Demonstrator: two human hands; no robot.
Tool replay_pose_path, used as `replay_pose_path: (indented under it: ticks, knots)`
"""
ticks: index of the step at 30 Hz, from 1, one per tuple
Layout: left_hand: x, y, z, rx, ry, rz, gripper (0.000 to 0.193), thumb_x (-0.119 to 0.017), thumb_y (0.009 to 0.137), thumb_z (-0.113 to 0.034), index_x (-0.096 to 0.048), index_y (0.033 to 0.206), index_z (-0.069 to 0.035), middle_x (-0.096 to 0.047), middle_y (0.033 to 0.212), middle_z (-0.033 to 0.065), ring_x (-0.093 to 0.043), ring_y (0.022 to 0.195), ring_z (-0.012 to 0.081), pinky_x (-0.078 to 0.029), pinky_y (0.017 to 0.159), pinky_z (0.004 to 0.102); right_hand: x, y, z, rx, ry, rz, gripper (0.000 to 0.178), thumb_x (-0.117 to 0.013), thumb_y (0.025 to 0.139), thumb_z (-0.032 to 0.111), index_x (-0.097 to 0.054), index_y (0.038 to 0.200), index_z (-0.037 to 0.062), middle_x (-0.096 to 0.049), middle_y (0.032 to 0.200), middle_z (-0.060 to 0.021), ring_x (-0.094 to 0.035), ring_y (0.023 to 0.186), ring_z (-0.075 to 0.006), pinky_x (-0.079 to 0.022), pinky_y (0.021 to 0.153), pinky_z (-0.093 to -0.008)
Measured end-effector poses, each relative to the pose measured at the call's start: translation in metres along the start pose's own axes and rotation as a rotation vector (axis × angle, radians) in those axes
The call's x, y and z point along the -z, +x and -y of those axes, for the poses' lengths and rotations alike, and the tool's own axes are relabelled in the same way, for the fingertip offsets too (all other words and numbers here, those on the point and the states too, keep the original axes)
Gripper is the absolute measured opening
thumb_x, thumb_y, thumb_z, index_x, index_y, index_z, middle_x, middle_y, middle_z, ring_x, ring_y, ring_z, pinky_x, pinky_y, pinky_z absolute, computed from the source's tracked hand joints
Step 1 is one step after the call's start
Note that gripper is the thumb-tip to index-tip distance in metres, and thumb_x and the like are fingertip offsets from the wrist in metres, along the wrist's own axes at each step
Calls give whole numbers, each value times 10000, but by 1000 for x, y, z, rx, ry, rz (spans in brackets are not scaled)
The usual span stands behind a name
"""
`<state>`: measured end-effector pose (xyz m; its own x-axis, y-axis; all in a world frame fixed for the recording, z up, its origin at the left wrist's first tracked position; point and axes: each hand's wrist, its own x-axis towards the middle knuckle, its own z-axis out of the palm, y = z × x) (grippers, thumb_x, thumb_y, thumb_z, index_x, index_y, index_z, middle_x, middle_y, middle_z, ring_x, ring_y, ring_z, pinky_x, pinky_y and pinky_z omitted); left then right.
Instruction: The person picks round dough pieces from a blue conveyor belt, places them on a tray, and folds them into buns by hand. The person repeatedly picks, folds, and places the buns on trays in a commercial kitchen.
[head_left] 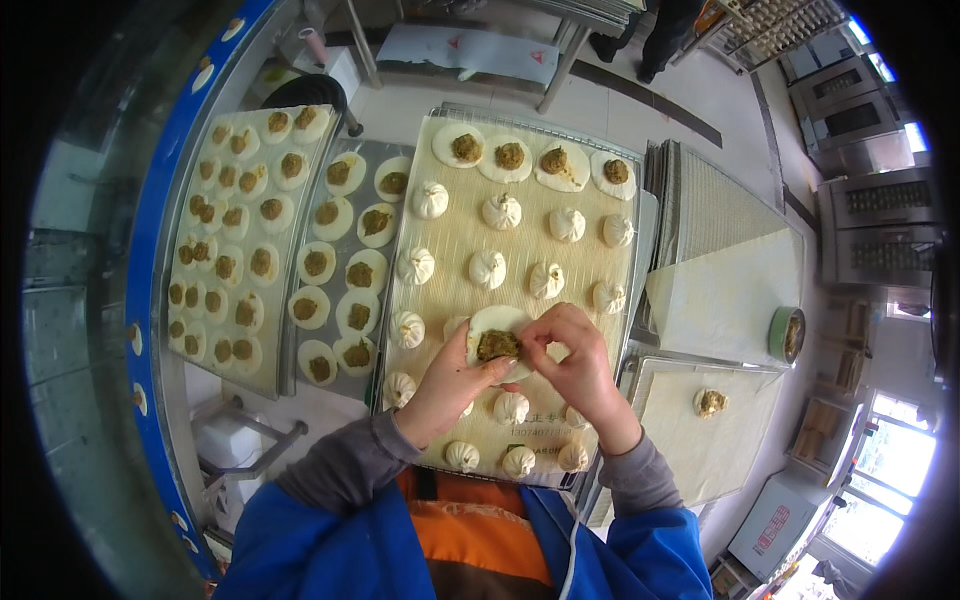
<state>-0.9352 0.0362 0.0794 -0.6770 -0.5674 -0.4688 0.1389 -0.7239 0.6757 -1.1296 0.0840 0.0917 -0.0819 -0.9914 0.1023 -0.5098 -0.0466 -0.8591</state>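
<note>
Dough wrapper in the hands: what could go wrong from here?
The filling could smear onto the rim of the dough wrapper, as the thumb of the left hand lies right by it. Both hands, the right hand included, are over pleated buns, so one might get brushed or dented.

Blue jacket [310, 545], grey inner sleeves [348, 466], orange-and-brown top [480, 545].
</note>
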Motion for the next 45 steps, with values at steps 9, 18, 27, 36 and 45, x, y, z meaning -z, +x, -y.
replay_pose_path:
  ticks: [9,18,27,36,45]
  knots:
    - [3,6,-7,95,17,-43,428,-605,989,-22,-437,1383,-23,-592,1215,67,-610,1066,139,-612,823,337,34,85,-118,-439,140,-400,138,-680,958,112,-724,1009,-9,-642,804,29,-576,750,-62,-477,705,-240]
    - [6,13,3,153,16,-21,486,-573,996,1,-392,1446,-19,-583,1302,96,-611,1133,180,-602,851,358,25,89,-136,-135,-381,-341,79,-735,865,92,-754,934,59,-647,837,-61,-638,713,-228,-524,663,-337]
    - [-1,20,6,137,78,78,536,-584,968,61,-373,1453,-22,-584,1296,94,-622,1132,191,-604,891,372,34,85,-133,139,-738,-291,96,-749,823,129,-735,918,122,-642,849,-15,-638,814,-235,-483,740,-375]
    - [-8,20,0,168,120,30,511,-620,969,20,-408,1432,-16,-596,1278,78,-609,1146,162,-563,924,328,36,95,-137,101,-705,-363,78,-768,801,131,-712,854,139,-631,824,4,-631,742,-203,-459,702,-354]
    - [-12,19,2,25,103,2,420,-638,981,-27,-483,1370,11,-615,1252,57,-586,1145,127,-481,1007,291,51,74,-90,84,-763,-297,95,-731,822,85,-688,899,121,-644,865,-15,-639,802,-221,-478,739,-378]
